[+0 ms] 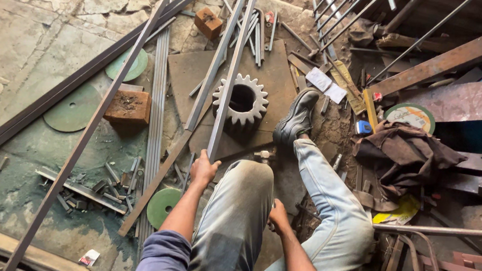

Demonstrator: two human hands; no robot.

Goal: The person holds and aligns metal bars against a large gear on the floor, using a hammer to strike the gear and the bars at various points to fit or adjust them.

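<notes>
On the workshop floor a person sits among scraps of metal, one knee up and the other leg stretched out far to a black shoe [297, 117]. The left hand [203, 169] is wrapped tight around the near end of a long flat steel bar [230, 76]. The bar runs away from the person, over a big gear wheel [240, 99] that lies flat on a rusty steel plate [269, 74], so the far part looks propped up instead of sagging. The right hand [278, 215] is tucked low between the legs in shadow; I cannot tell if it holds anything. To the left lie green grinding discs [72, 107], a rusty block [129, 106] and short cut pieces [97, 190], all near enough to reach. A brown cloth [405, 155] is heaped on the right.
</notes>
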